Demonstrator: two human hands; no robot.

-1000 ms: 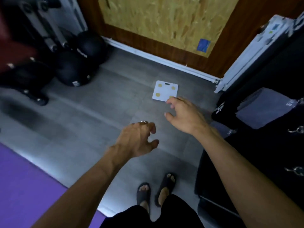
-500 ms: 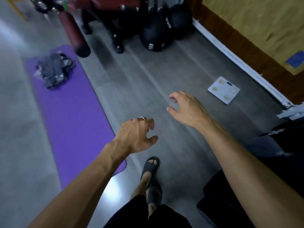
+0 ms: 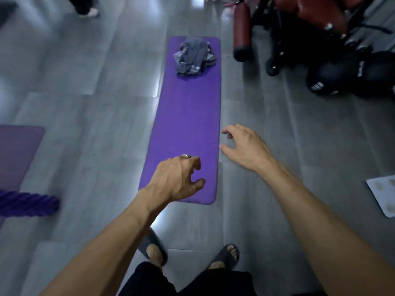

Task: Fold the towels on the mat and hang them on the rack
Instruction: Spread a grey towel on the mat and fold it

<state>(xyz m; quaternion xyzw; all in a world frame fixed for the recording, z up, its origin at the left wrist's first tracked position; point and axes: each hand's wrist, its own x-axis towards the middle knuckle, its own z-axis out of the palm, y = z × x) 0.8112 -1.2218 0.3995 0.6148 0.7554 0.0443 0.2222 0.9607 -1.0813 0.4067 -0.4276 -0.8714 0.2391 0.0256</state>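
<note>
**Towels unfolded at the mat's far end, both hands empty**

Head view: the towels [image 3: 195,56] lie in a crumpled grey heap at the far end of the purple mat [image 3: 188,124], so no folding of this heap has begun, and the rack is out of view. The left hand [image 3: 178,180] hangs over the mat's near end with fingers loosely curled, holding nothing. The right hand [image 3: 243,147] hovers at the mat's right edge, fingers relaxed and parted, also empty and well apart from the towels.
</note>
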